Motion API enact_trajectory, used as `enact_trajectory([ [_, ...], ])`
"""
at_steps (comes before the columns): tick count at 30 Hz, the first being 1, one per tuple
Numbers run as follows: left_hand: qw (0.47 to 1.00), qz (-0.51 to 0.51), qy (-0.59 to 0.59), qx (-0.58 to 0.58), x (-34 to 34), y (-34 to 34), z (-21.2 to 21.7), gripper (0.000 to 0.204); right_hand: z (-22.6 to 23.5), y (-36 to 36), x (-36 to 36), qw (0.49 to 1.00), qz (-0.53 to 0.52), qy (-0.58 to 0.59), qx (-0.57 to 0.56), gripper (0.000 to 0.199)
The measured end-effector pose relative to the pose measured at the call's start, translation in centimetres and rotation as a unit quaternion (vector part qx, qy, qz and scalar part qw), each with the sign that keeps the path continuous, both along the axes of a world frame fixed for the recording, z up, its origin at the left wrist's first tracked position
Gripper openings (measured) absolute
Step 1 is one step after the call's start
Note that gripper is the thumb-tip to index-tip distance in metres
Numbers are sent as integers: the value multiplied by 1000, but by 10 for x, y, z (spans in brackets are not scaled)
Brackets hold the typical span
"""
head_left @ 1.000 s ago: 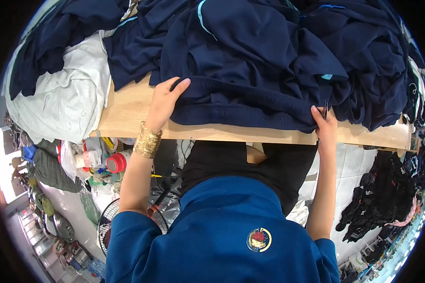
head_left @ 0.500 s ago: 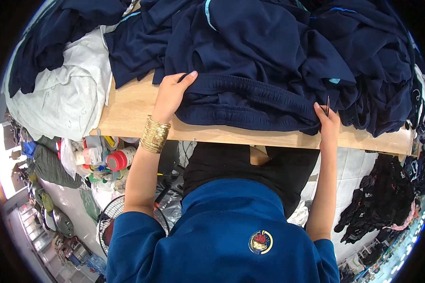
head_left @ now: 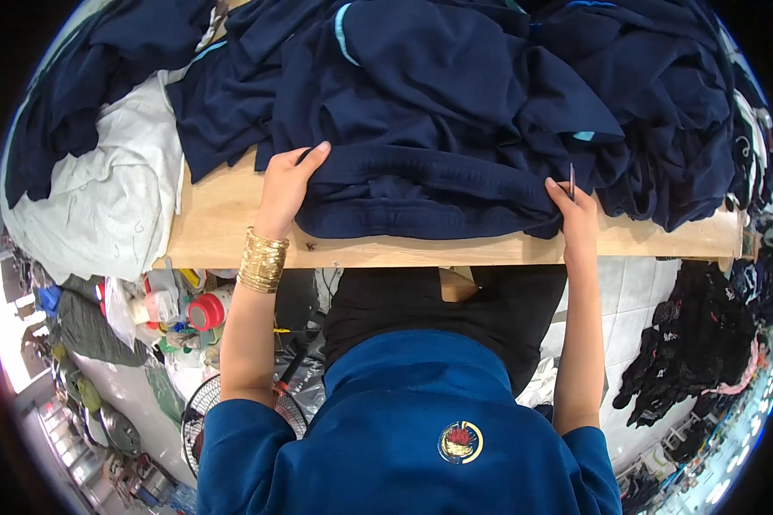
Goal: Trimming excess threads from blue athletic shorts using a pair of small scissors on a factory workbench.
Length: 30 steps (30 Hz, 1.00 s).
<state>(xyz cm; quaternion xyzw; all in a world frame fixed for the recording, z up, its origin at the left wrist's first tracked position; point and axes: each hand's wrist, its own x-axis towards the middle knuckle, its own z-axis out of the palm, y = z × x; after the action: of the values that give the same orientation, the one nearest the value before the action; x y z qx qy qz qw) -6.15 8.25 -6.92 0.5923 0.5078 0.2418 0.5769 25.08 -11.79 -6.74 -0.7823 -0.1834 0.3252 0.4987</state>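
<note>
Got my left hand [head_left: 287, 184] pinching one end of this navy waistband [head_left: 429, 167], right hand [head_left: 579, 215] pinching the other plus a thin pointed tool [head_left: 572, 182]; it's along the near edge of the desk [head_left: 223, 227].

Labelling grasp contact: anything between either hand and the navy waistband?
Nothing visible at the left hand; it pinches the navy waistband. The right hand grips it too, but a slim pointed tool in that hand, partly hidden, may sit between.

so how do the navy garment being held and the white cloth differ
The navy garment is dark; the white cloth is pale with thin marks. The left hand and right hand hold the navy garment; neither touches the white cloth. Both fabrics are creased.
</note>
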Motion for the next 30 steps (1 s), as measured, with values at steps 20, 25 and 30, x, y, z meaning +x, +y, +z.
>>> enact_trajectory([
  [20,916,-362,-50,163,96,-39,70,14,95,-12,-31,960,165,-225,19,27],
  [25,938,-298,-174,13,76,-38,107,16,97,-22,-27,899,174,-402,-28,26],
  [30,953,-261,-152,19,58,-41,117,12,98,-26,-27,926,80,-367,33,23],
])
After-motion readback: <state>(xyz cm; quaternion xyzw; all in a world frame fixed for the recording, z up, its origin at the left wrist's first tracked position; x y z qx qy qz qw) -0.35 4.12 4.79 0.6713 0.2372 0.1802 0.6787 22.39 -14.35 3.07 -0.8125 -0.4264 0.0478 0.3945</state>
